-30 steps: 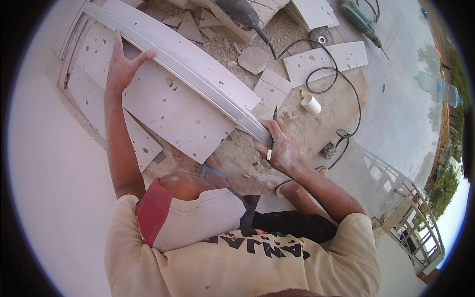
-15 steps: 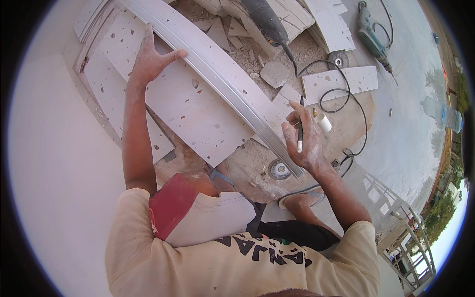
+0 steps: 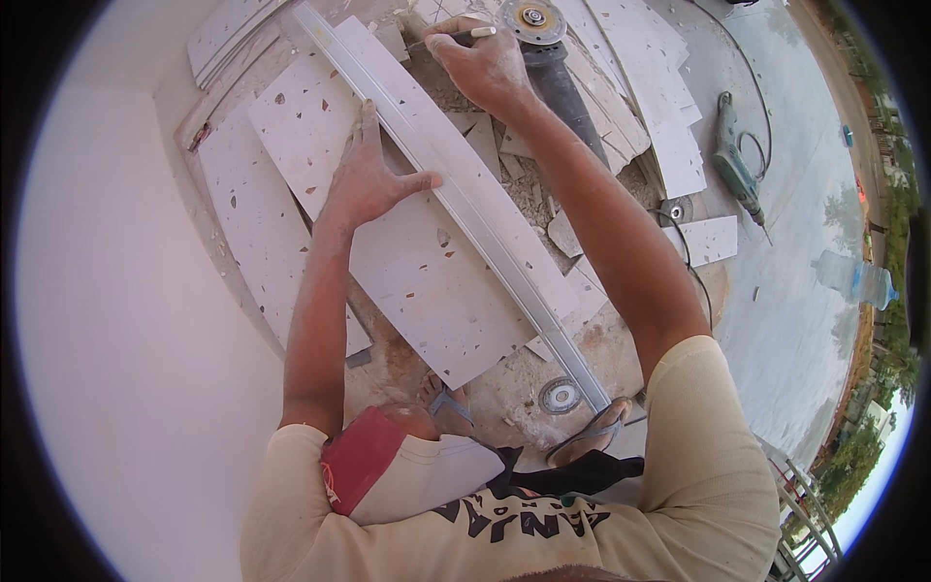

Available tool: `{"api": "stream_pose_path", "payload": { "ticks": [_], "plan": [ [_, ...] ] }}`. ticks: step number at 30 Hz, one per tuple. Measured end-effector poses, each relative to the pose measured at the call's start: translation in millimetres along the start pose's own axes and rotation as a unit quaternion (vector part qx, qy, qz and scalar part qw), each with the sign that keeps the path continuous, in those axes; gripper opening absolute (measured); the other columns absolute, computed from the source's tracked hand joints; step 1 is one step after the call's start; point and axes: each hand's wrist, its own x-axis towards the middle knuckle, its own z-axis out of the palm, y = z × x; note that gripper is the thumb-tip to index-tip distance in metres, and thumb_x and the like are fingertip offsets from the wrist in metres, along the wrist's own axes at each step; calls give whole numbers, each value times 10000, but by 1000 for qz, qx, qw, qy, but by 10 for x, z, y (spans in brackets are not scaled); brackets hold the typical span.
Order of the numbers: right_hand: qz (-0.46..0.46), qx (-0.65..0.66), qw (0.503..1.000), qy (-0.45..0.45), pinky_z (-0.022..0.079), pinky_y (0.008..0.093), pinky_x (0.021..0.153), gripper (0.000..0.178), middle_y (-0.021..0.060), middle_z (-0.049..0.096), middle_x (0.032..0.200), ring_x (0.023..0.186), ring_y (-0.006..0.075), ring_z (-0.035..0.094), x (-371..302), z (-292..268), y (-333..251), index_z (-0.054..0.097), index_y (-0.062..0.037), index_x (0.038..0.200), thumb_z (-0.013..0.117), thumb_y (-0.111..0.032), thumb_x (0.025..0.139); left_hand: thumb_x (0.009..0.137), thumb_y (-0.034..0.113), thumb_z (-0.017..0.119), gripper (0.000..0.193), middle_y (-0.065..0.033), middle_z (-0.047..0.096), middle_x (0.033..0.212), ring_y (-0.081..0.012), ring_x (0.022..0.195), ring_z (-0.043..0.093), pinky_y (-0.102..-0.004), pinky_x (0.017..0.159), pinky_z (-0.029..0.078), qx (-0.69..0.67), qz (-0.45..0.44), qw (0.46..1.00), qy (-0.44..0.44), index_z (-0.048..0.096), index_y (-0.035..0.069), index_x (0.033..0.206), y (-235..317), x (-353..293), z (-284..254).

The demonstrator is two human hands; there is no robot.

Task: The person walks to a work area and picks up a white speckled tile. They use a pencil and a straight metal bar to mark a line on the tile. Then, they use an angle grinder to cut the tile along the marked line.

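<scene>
A long metal straightedge [image 3: 482, 227] lies slantwise across a white tile [image 3: 504, 242], with a chipped, speckled white tile [image 3: 436, 291] along its left side. My left hand [image 3: 369, 184] presses at the straightedge's left edge, its thumb and fingers spread. Up near the far end, my right hand [image 3: 485, 73] is closed round a slim black pencil [image 3: 482, 32] with a white end. The pencil's tip reaches toward the tile's far end; whether it touches cannot be made out. Just right of that hand an angle grinder [image 3: 562, 102] rests with its disc [image 3: 532, 19] facing up.
Tile offcuts and rubble [image 3: 529, 184] lie right of the straightedge. A stack of white tiles [image 3: 650, 97], a green drill [image 3: 734, 160] and a water bottle [image 3: 855, 279] are farther right. A loose disc [image 3: 560, 395] sits by my sandalled foot [image 3: 593, 432]. A white wall [image 3: 107, 291] rises at left.
My right hand has swung with the pencil from the straightedge's near end up to its far end. The left hand stays at the straightedge. The whole view has shifted.
</scene>
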Motion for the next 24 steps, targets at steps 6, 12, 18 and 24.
{"api": "stream_pose_path", "payload": {
  "ticks": [6, 12, 18, 24],
  "plan": [
    [-29, 3, 999, -18, 561, 387, 868, 321, 187, 757, 966, 927, 306, 727, 1032, 1121, 243, 794, -118, 1025, 696, -326, 801, 628, 590, 889, 1421, -264, 181, 1640, -375, 1527, 209, -439, 1245, 241, -12, -30, 999, -30, 60, -61, 1581, 77, -47, -87],
    [-154, -152, 976, -24, 534, 446, 870, 365, 174, 735, 1056, 973, 331, 694, 1606, 1760, 595, 771, -136, 1040, 687, -404, 806, 625, 511, 913, 1404, -277, 160, 1639, -384, 1532, 180, -444, 1246, 236, -10, -17, 1000, -20, 67, -90, 1570, 21, -46, -76],
    [-222, -245, 942, -63, 493, 503, 859, 356, 181, 717, 1034, 953, 348, 667, 1710, 2076, 842, 748, -153, 964, 620, -474, 882, 627, 507, 911, 1407, -292, 151, 1636, -400, 1529, 179, -447, 1248, 227, -11, -34, 999, -23, 55, -97, 1567, -35, -76, -63],
    [-124, -105, 980, -112, 504, 485, 817, 289, 185, 732, 896, 863, 346, 699, 1604, 1680, 539, 752, -123, 865, 586, -360, 870, 654, 586, 871, 1418, -286, 120, 1647, -398, 1544, 112, -443, 1275, 117, -25, -14, 999, -38, 28, -90, 1571, 13, -7, -76]
  ]
}}
